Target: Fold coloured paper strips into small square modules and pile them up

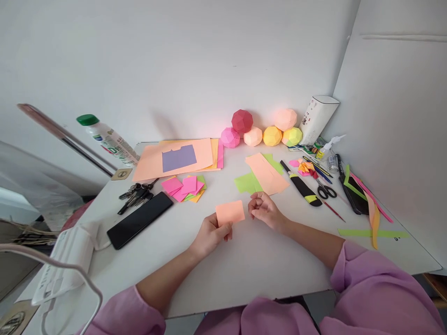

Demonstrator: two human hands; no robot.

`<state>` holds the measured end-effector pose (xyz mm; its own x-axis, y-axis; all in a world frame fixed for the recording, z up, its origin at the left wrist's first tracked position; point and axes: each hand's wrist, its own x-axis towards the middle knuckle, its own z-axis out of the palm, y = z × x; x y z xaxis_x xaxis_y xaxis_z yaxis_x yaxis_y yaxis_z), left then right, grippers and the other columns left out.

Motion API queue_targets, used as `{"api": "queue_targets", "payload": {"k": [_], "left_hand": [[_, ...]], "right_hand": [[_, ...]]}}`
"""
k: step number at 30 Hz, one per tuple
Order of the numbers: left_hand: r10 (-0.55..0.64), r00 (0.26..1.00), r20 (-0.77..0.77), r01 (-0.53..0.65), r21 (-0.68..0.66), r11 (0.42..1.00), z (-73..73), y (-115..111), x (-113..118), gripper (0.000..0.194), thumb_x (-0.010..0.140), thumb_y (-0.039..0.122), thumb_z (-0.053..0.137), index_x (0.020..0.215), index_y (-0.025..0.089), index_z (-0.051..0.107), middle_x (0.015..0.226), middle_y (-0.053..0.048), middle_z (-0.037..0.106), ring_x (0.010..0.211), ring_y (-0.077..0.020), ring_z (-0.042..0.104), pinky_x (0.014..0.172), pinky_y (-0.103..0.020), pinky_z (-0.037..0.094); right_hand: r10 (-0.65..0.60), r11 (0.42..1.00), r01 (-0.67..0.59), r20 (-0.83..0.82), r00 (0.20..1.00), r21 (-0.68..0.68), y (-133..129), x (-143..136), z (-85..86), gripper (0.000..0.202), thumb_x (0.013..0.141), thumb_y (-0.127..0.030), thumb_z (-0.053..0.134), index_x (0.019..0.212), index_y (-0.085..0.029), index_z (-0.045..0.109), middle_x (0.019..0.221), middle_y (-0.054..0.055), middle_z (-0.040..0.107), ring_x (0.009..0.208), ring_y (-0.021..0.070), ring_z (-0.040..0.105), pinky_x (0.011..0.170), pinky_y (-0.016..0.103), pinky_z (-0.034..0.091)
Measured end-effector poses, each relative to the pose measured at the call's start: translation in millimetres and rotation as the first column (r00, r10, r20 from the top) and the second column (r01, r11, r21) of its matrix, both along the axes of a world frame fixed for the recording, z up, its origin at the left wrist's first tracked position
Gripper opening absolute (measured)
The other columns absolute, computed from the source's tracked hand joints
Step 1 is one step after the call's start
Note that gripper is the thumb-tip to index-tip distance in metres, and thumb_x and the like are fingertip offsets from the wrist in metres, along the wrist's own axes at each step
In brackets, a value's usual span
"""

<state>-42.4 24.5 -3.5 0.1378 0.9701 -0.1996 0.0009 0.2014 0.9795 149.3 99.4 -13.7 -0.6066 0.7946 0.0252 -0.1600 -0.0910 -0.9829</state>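
Note:
My left hand (213,235) is closed on a small peach paper rectangle (230,212), thumb in front and the other fingers underneath. The paper is held up flat above the white desk, facing me. Just to the right of its edge is my right hand (267,211), its fingers loosely bent and apart, and I see nothing in it. Beyond the right hand lie a larger peach sheet (268,174) and green paper pieces (248,183). A stack of small pink, green and orange paper rectangles (188,186) rests to the left of the held paper.
Several faceted paper balls (242,121) stand along the wall. On the right are a cutter (304,188), scissors (326,190), a glue bottle (326,148) and paper strips (373,218). Left are large sheets (150,165), keys (136,196), a black phone (139,221) and a green-capped bottle (108,139).

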Motion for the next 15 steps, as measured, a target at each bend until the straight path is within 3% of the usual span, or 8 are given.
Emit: {"api": "queue_targets", "payload": {"k": [4, 6, 11, 15], "left_hand": [[-0.069, 0.997, -0.035, 0.068, -0.03, 0.997, 0.5, -1.6, 5.8, 0.014, 0.071, 0.02, 0.052, 0.058, 0.016, 0.051, 0.05, 0.002, 0.053, 0.048, -0.0103, 0.046, 0.05, -0.024, 0.037], [-0.087, 0.994, -0.059, 0.085, -0.047, 0.995, 0.6, -2.5, 8.5, 0.01, 0.07, 0.019, 0.052, 0.061, 0.016, 0.053, 0.051, 0.002, 0.053, 0.048, -0.0101, 0.046, 0.048, -0.023, 0.035], [-0.113, 0.989, -0.092, 0.108, -0.055, 0.993, 0.6, -3.1, 8.4, 0.006, 0.071, 0.018, 0.05, 0.068, 0.016, 0.055, 0.053, 0.003, 0.054, 0.048, -0.0102, 0.046, 0.048, -0.023, 0.034], [-0.073, 0.996, -0.053, 0.071, -0.033, 0.997, -1.1, -0.6, 2.9, 0.003, 0.071, 0.018, 0.051, 0.072, 0.016, 0.052, 0.054, 0.002, 0.055, 0.05, -0.0118, 0.049, 0.05, -0.024, 0.038]], "right_hand": [[0.152, 0.982, -0.149, 0.015, 0.988, -0.115, -13.8, -6.2, 2.9, 0.049, 0.072, -0.022, 0.064, 0.112, -0.023, 0.036, 0.097, 0.003, 0.055, 0.085, 0.0131, 0.055, 0.073, 0.03, 0.045], [0.182, 0.975, -0.174, 0.046, 0.982, -0.136, -20.6, -8.8, 3.9, 0.049, 0.072, -0.021, 0.065, 0.112, -0.023, 0.037, 0.1, 0.004, 0.055, 0.089, 0.0136, 0.056, 0.078, 0.031, 0.045], [0.17, 0.979, -0.16, 0.066, 0.983, -0.128, -22.9, -10.3, 5.8, 0.039, 0.071, -0.017, 0.063, 0.103, -0.022, 0.041, 0.091, 0.001, 0.056, 0.08, 0.0121, 0.056, 0.073, 0.029, 0.045], [0.083, 0.993, -0.076, 0.072, 0.994, -0.094, -17.6, -8.7, 5.3, 0.038, 0.068, -0.015, 0.062, 0.098, -0.022, 0.041, 0.089, 0.0, 0.053, 0.077, 0.011, 0.054, 0.068, 0.026, 0.044]]}}
